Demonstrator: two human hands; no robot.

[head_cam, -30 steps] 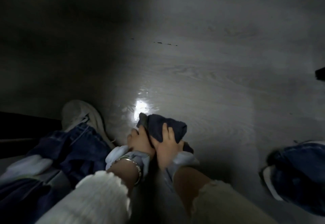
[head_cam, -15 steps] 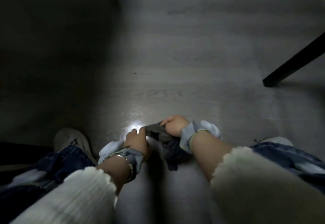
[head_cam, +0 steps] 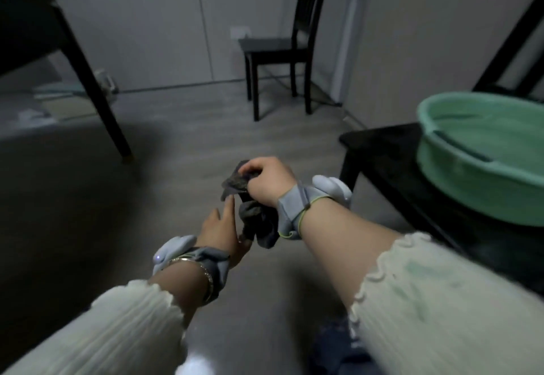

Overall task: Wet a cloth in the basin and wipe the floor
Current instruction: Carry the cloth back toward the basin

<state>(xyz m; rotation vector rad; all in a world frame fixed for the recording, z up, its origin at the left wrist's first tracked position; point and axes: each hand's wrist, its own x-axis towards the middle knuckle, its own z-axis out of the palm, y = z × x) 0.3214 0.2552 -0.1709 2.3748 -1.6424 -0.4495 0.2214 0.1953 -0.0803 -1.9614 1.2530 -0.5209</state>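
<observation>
My right hand (head_cam: 266, 181) grips a crumpled dark grey cloth (head_cam: 254, 218) in mid-air above the grey wood-pattern floor (head_cam: 206, 139). The cloth hangs down from that fist. Just below and left of it, my left hand (head_cam: 220, 227) has its fingers stretched out straight, with the fingertips touching the cloth's edge. A green plastic basin (head_cam: 459, 177) stands on a black chair seat (head_cam: 379, 145) to the right of my hands, and I cannot see whether it holds water.
A black chair (head_cam: 282, 50) stands against the far wall. A dark table leg (head_cam: 97, 92) slants down at the left. The back of the chair under the basin rises at the far right (head_cam: 512, 39). My jeans (head_cam: 332, 348) show at the bottom.
The view has lifted from the floor to the room. Both hands have risen off the floor with the cloth; my right hand now holds it alone while the left has opened.
</observation>
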